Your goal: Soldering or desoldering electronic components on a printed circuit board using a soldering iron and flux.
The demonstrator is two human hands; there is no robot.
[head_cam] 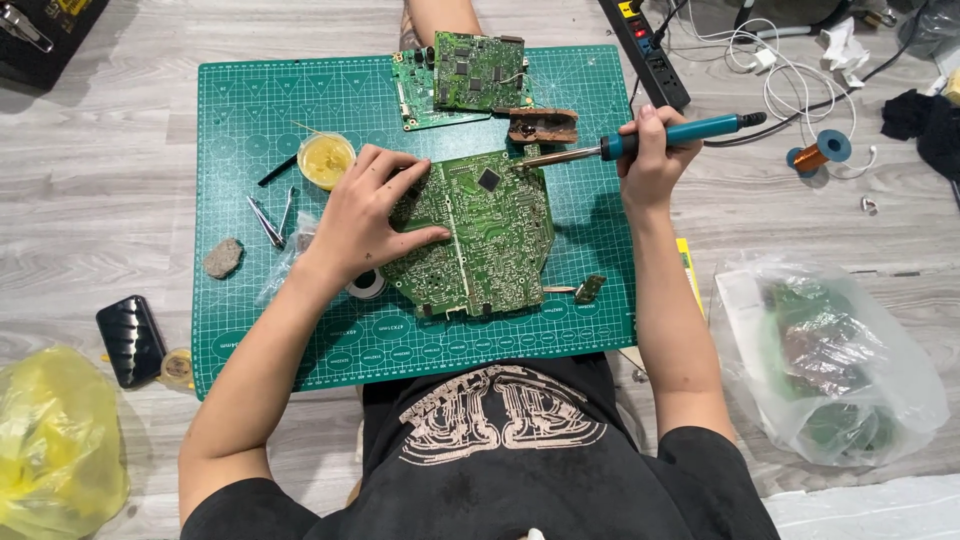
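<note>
Grey wood floor point(120, 200) carries green cutting mat point(300, 100), phone point(131, 340), yellow bag point(55, 450), power strip point(648, 50).

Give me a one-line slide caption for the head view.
Left hand steadies a green circuit board on a cutting mat while the right hand holds a soldering iron at its edge.

A teal cutting mat point(300, 100) with a pale grid fills centre frame, bearing a green circuit board point(480, 235) (black chip). Upper right, a teal-handled soldering iron point(650, 138); lower left, a yellow bag point(55, 440).
</note>
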